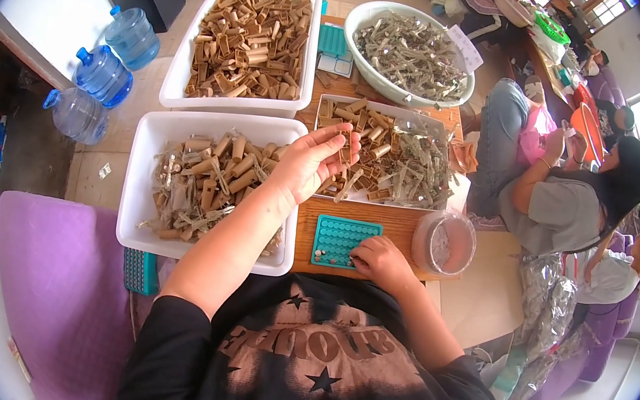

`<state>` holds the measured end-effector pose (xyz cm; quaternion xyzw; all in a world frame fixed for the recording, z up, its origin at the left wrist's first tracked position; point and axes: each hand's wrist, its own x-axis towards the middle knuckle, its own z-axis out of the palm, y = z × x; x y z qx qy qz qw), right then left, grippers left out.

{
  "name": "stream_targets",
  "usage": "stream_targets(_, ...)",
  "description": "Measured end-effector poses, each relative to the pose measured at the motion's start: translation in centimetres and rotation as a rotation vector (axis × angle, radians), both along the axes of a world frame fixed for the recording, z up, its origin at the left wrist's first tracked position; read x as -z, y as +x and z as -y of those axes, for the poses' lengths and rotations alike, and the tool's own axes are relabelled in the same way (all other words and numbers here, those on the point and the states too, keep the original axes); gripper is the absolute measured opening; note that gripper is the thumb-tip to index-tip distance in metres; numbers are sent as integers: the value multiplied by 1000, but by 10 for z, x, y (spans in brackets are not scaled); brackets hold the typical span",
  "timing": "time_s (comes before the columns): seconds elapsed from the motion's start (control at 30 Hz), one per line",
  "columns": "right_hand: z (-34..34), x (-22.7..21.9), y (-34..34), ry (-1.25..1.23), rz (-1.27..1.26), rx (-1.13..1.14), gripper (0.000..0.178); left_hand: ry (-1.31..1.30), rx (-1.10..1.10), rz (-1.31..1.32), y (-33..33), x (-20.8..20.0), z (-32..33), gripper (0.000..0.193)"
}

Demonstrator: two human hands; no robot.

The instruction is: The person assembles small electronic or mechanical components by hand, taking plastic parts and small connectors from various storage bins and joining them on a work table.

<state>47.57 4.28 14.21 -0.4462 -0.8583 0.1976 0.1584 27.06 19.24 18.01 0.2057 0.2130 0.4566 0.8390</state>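
My left hand (315,159) is raised over the near edge of a white box (372,199), its fingers closed on a small brown plastic case (346,154). Inside that box lie brown cases (358,117) on the left and transparent-wrapped slim pieces (420,164) on the right. Lower down, my right hand (384,262) rests at the right side of a teal tray (348,234) with rows of round hollows. Its fingertips are pinched together at the tray's near right; whatever they hold is too small to make out. Several tiny pale pieces (321,257) sit along the tray's near edge.
White tubs of brown cases stand at far left (310,55) and near left (131,177). A pale basin (350,32) of wrapped pieces is at the back. Right of the tray is a transparent round tub (444,243). Other people (570,183) sit at the right.
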Motion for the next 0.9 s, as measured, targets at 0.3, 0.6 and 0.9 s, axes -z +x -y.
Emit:
stream_targets(0.3,-48,-52,-25,56,-583,593,10,5,105,-82,3,-1,5,27)
stream_targets(0.6,-95,-58,-46,502,-361,484,20,113,218,-228,9,-7,12,34)
stream_targets(0.9,-92,-67,-47,585,-276,340,19,172,247,-306,9,-3,14,33)
